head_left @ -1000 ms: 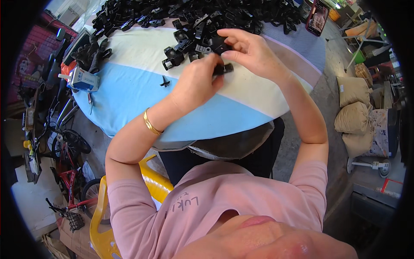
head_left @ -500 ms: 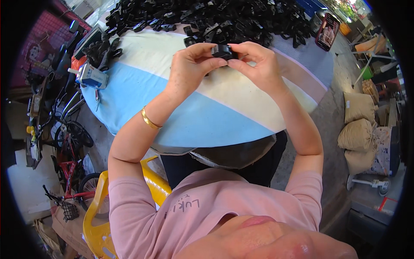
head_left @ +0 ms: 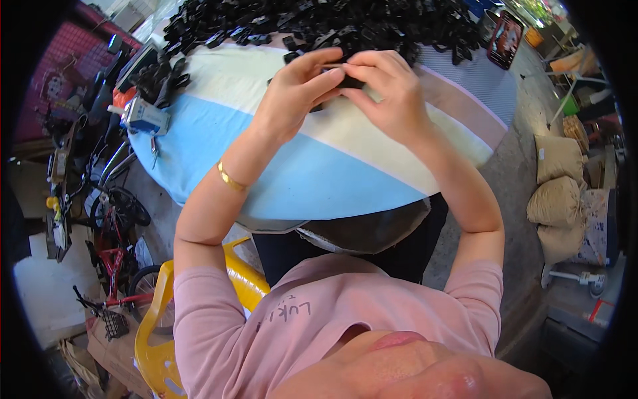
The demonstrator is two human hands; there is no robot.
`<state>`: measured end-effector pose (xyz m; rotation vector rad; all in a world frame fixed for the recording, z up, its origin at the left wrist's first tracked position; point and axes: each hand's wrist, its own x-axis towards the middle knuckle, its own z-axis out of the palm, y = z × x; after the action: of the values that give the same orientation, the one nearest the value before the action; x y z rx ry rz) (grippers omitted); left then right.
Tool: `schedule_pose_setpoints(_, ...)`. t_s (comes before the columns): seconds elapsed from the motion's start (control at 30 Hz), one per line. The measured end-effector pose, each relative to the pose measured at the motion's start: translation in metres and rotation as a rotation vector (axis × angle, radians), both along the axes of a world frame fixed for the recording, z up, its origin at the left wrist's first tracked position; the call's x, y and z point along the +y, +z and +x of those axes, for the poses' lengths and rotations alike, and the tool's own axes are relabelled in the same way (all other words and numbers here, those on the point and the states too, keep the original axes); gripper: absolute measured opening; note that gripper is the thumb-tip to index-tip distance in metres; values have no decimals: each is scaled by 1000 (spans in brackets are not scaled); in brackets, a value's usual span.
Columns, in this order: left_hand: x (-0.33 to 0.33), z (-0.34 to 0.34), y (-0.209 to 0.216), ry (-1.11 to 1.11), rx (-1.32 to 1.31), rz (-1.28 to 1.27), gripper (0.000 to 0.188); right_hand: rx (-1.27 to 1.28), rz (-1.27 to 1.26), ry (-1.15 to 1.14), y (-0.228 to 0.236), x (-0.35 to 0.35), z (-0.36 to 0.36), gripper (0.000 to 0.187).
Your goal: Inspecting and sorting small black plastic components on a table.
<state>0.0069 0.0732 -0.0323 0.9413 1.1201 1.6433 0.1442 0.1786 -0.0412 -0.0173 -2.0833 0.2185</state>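
Over the far middle of the cloth-covered table (head_left: 279, 179), my hands meet at the fingertips. Between them shows a small black plastic part (head_left: 351, 82), mostly covered by fingers, so its exact kind is unclear. My left hand (head_left: 296, 93), with a gold bangle on its wrist, pinches at its left side, thumb against the part. From the right, my right hand (head_left: 393, 96) has its thumb below and its bent fingers above the part. Just beyond the hands lies a large heap of similar black plastic parts (head_left: 286, 23).
A phone (head_left: 506, 40) leans at the table's far right. On the left edge sit a blue-and-white carton (head_left: 146, 117) and dark gloves (head_left: 156, 80). Sacks (head_left: 557, 199) stand on the floor at right; a yellow chair (head_left: 156, 319) and a red bicycle (head_left: 114, 266) are at left.
My fingers have shifted around the black part, which is now lower and more hidden. My left fingers have risen over it, and my right fingers have spread slightly and lifted.
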Motion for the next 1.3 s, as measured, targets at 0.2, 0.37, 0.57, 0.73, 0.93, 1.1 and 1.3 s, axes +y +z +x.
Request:
schedule_pose_setpoints(0.2,0,-60,13,297,910,-10,34,-818,-483,363,11,-3,26,27)
schedule_pose_setpoints(0.37,-12,-49,15,151,1208,-311,27,-860,-545,362,18,12,17,24)
schedule_pose_setpoints(0.57,-18,-41,3,215,1449,-110,32,-502,152,34,6,27,-24,34)
schedule_pose_setpoints(0.73,-25,-65,7,142,1476,-205,33,-544,164,-92,-6,29,-33,32)
schedule_pose_setpoints(0.93,-19,-53,13,17,1466,-347,24,-227,-357,-22,-6,32,-24,20)
schedule_pose_setpoints(1.1,-11,-53,12,158,1069,-112,22,-249,-922,397,6,29,-17,27)
schedule_pose_setpoints(1.3,1,-45,1,-116,29,19,30,-287,-905,356,10,13,-17,29)
